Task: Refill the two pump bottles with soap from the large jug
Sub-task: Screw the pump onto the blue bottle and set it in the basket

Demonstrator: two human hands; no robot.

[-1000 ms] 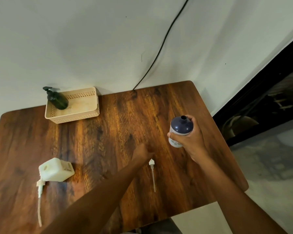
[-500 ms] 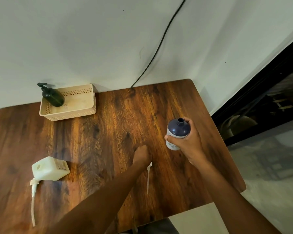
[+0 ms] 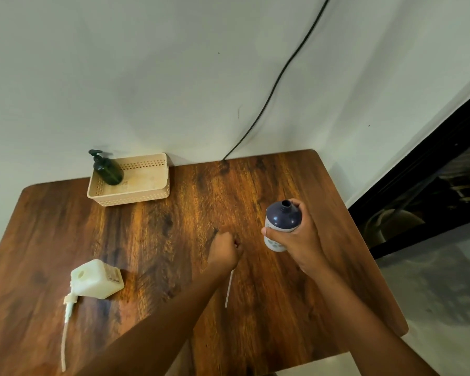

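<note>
The right hand (image 3: pixel 296 240) is wrapped round the body of the navy pump bottle (image 3: pixel 281 223), holding it upright just above or on the wooden table (image 3: pixel 174 240) at about three o'clock from the table's middle. I'd say it is held like that to keep the open neck level and steady; the pump is off and the small round mouth faces straight up. The bottle is dark blue over the shoulder, paler at the base with small printed marks I can't read.

The left hand (image 3: pixel 224 251) sits at the centre, fingers curled down over the head of a white pump (image 3: pixel 229 290) whose thin tube trails toward six o'clock. It seems to be pinching the pump head, though the fingertips are hidden under the knuckles, so whether it is lifting it or setting it down I can't tell.

The large jug (image 3: pixel 97 279), white and squarish, lies on its side at eight o'clock with its round opening showing. A second white pump with tube (image 3: pixel 67 316) lies touching its near corner, probably set aside to free the opening for pouring.

At eleven o'clock, against the wall, a beige basket (image 3: pixel 147 195) holds the dark green pump bottle (image 3: pixel 107 170), pump on, leaning in the left end, which looks like the place for finished bottles
</note>
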